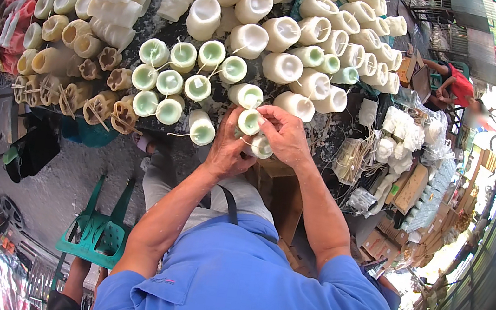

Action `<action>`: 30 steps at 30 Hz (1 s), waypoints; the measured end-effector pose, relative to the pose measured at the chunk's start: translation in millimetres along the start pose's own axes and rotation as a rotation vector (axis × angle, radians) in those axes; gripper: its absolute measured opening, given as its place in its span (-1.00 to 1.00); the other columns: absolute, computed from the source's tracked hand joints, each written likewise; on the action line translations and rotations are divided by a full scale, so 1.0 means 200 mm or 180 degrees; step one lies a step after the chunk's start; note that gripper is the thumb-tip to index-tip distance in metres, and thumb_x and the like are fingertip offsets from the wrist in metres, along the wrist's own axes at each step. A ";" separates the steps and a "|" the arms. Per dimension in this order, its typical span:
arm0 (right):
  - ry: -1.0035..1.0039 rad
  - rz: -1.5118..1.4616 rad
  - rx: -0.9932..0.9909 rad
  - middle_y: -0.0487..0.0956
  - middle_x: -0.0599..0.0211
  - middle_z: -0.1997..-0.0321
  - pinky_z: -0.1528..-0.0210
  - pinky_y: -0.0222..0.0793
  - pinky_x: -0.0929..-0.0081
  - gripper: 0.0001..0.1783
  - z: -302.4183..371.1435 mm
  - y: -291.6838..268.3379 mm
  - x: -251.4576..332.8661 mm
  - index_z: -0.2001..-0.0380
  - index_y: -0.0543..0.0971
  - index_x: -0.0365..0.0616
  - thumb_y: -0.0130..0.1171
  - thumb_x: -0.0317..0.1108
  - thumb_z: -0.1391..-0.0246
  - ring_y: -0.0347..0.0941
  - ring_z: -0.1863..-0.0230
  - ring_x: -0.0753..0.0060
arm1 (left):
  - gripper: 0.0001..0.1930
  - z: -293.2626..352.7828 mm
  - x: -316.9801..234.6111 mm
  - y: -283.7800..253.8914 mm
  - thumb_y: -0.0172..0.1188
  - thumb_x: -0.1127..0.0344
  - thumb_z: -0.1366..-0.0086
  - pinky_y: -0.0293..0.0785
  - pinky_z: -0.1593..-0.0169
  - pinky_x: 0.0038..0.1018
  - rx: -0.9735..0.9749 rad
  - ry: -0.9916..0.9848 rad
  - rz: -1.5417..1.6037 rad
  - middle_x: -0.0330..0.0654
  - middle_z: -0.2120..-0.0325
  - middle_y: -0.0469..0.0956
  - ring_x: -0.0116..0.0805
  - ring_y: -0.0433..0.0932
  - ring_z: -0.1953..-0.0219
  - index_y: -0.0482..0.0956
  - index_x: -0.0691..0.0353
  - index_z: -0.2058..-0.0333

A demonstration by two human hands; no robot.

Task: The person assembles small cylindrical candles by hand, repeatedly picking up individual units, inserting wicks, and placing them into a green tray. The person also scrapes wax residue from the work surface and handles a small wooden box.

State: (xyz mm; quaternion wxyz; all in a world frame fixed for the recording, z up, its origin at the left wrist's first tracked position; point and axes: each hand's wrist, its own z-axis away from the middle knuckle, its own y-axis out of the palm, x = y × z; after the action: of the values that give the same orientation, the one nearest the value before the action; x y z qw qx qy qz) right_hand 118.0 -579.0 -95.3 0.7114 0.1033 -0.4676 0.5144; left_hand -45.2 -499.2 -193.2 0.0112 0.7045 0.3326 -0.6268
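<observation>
Holds a pale-green, cylindrical wax candle [247, 123] in left hand [228, 145], closed around its side, and pinches with right hand [288, 136] at the two-o'clock rim, near the six-o'clock edge of the black, white-flecked tabletop [330, 134], at four o'clock from a cluster of whitish, pale-green-topped round candles [170, 83]; probably light and stiff, perhaps slippery, apt to chip at the rim, so best gripped around the sidewall

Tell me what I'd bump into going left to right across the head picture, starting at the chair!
Green plastic chair → left hand → pale-green candle between the hands → right hand → bundle of pale strings → person in a red top.
</observation>
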 end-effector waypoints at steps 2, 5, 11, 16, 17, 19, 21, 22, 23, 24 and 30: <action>0.0068 0.0309 -0.0267 0.78 0.17 0.07 -0.04 0.61 0.33 -0.63 0.00 0.03 0.01 0.04 0.76 -0.26 0.42 -0.17 -0.27 0.73 0.09 0.32 | -0.05 0.00 0.01 0.00 0.63 0.39 0.22 0.31 -0.47 0.20 0.0011 0.0060 -0.0100 0.12 -0.48 0.06 0.41 0.14 -0.50 0.57 -0.01 -0.30; -0.0293 0.0767 -0.0822 0.76 0.25 0.18 0.03 0.59 0.39 -0.63 -0.03 0.09 0.01 0.11 0.79 -0.26 0.51 -0.19 -0.17 0.69 0.19 0.41 | -0.09 -0.01 0.01 0.00 0.62 0.39 0.23 0.32 -0.46 0.21 -0.0001 0.0101 -0.0164 0.11 -0.48 0.07 0.42 0.14 -0.50 0.61 -0.01 -0.25; -0.0622 0.1335 -0.1403 0.73 0.06 0.25 0.06 0.57 0.27 -0.80 -0.10 0.16 0.01 0.25 0.75 -0.28 0.36 -0.38 -0.08 0.69 0.22 0.15 | -0.23 -0.02 -0.01 -0.01 0.58 0.36 0.15 0.31 -0.46 0.25 0.0128 0.0134 -0.0330 0.11 -0.47 0.10 0.42 0.14 -0.50 0.66 -0.01 -0.17; -0.0395 0.1129 -0.0841 0.66 -0.08 0.16 -0.06 0.49 -0.05 -0.78 -0.13 0.11 0.04 0.26 0.61 -0.29 0.18 -0.30 -0.30 0.60 0.06 -0.21 | -0.28 -0.04 -0.01 -0.02 0.57 0.37 0.13 0.30 -0.46 0.23 0.0190 0.0040 -0.0214 0.12 -0.49 0.08 0.41 0.13 -0.50 0.69 0.02 -0.14; -0.0308 0.1100 -0.0726 0.65 -0.10 0.15 -0.07 0.48 -0.05 -0.77 -0.12 0.09 0.04 0.22 0.60 -0.30 0.15 -0.31 -0.34 0.59 0.05 -0.22 | -0.28 -0.05 -0.01 -0.02 0.57 0.39 0.14 0.30 -0.47 0.21 0.0205 0.0035 -0.0206 0.13 -0.50 0.07 0.41 0.13 -0.51 0.70 0.03 -0.13; -0.0229 0.0989 -0.0577 0.64 -0.13 0.10 -0.07 0.48 -0.05 -0.75 -0.12 0.07 0.04 0.18 0.59 -0.29 0.11 -0.28 -0.41 0.59 0.04 -0.27 | -0.30 -0.05 -0.01 -0.02 0.56 0.39 0.13 0.31 -0.46 0.20 0.0250 0.0040 -0.0208 0.12 -0.51 0.06 0.40 0.14 -0.50 0.71 0.01 -0.12; -0.0017 0.0841 -0.0375 0.63 -0.07 0.05 -0.05 0.50 0.08 -0.72 -0.12 0.06 0.04 0.12 0.59 -0.29 0.12 -0.24 -0.48 0.61 0.08 -0.06 | -0.31 -0.05 -0.01 -0.03 0.57 0.36 0.13 0.31 -0.47 0.20 0.0322 -0.0005 -0.0163 0.11 -0.51 0.06 0.40 0.13 -0.51 0.70 0.02 -0.11; 0.0057 0.0697 -0.0314 0.62 0.11 0.13 0.00 0.48 0.21 -0.75 -0.12 0.06 0.03 0.12 0.59 -0.27 0.13 -0.26 -0.49 0.55 0.13 0.15 | -0.31 -0.05 0.00 -0.03 0.58 0.33 0.13 0.30 -0.49 0.21 0.0372 -0.0047 -0.0114 0.11 -0.51 0.06 0.40 0.11 -0.52 0.69 0.03 -0.11; 0.0134 0.0554 -0.0256 0.61 0.28 0.20 0.05 0.46 0.34 -0.77 -0.12 0.06 0.03 0.12 0.58 -0.25 0.14 -0.27 -0.50 0.50 0.18 0.37 | -0.31 -0.05 0.00 -0.04 0.59 0.31 0.13 0.29 -0.50 0.22 0.0423 -0.0088 -0.0063 0.10 -0.50 0.06 0.40 0.09 -0.53 0.68 0.04 -0.10; 0.0209 0.0413 -0.0201 0.60 0.45 0.27 0.10 0.44 0.47 -0.80 -0.12 0.05 0.03 0.13 0.57 -0.23 0.15 -0.28 -0.51 0.44 0.23 0.59 | -0.31 -0.04 0.01 -0.04 0.59 0.30 0.13 0.30 -0.50 0.21 0.0440 -0.0080 -0.0093 0.10 -0.51 0.06 0.40 0.09 -0.53 0.68 0.05 -0.10; 0.0128 -0.0073 -0.0347 0.67 0.31 0.31 0.08 0.51 0.43 -0.86 -0.17 0.01 0.12 0.12 0.57 -0.24 0.13 -0.38 -0.46 0.56 0.23 0.52 | -0.33 -0.03 0.03 -0.02 0.62 0.30 0.14 0.37 -0.47 0.20 0.0462 0.0083 -0.0180 0.08 -0.50 0.07 0.40 0.09 -0.53 0.68 0.06 -0.07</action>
State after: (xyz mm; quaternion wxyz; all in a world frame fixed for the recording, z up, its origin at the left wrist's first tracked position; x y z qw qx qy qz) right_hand 136.5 -540.7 -95.7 0.7311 0.0593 -0.4793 0.4819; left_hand -40.7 -491.2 -195.5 -0.0620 0.7019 0.3062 -0.6400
